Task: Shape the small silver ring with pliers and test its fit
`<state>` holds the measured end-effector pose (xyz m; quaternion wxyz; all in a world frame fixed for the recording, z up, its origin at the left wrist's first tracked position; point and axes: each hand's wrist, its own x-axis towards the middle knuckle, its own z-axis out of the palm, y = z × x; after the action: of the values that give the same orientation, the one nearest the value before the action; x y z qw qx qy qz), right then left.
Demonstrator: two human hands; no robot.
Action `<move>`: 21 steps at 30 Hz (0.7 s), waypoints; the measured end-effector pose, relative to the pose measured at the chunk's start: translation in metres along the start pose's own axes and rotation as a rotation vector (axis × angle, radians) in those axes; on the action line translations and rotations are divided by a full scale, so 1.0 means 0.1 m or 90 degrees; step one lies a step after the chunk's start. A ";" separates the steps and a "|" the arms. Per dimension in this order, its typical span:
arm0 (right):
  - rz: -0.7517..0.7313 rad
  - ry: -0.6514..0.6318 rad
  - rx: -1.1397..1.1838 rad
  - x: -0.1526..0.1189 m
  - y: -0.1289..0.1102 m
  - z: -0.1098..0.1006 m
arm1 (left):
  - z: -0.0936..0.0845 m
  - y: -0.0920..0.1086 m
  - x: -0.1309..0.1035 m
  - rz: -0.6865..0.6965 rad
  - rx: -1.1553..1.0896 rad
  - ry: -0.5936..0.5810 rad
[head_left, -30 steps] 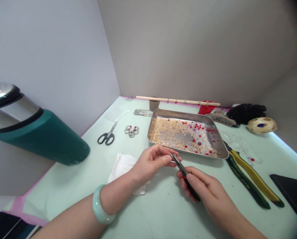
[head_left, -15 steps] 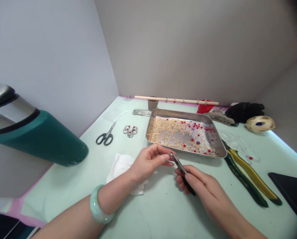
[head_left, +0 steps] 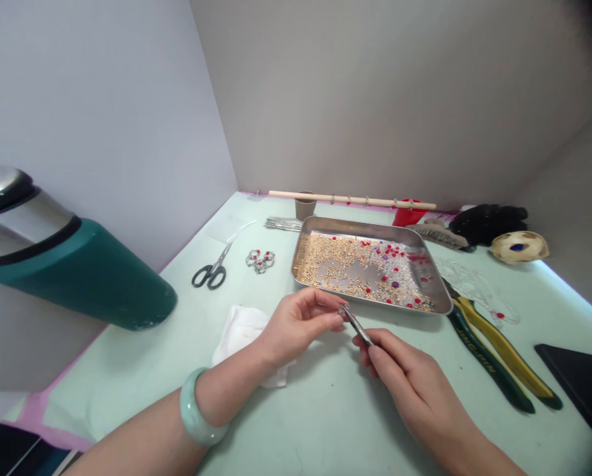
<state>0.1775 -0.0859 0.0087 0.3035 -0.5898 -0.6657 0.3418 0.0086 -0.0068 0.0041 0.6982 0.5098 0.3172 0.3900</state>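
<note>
Just in front of the tray [head_left: 355, 228], the right hand [head_left: 407, 373] is wrapped around the pliers [head_left: 358, 326]. Their tip meets the left hand [head_left: 296, 324], its fingertips pinching a tiny piece [head_left: 343, 310] too small to identify. Left of the tray lie a beaded ornament [head_left: 259, 264] and scissors [head_left: 219, 262].

A pale green tabletop [head_left: 320, 430] is being hemmed in by a bluish-white wall [head_left: 98, 99] at left, a grey wall [head_left: 365, 99] behind and a shadowed panel [head_left: 581, 198] at right. Left and back edges are being lined by pink tape [head_left: 35, 410]; the right is being lit by a whitish glow [head_left: 576, 291].
</note>
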 end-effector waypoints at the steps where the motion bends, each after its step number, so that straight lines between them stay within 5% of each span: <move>1: 0.001 0.003 -0.001 0.00 0.00 0.00 | 0.00 0.00 0.00 0.001 0.001 -0.004; 21: -0.072 0.068 -0.081 0.04 0.05 0.10 | 0.01 0.00 -0.02 0.004 0.027 0.015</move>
<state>0.1721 -0.0825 -0.0011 0.3190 -0.5869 -0.7012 0.2492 0.0087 -0.0088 0.0043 0.6820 0.5208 0.3323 0.3914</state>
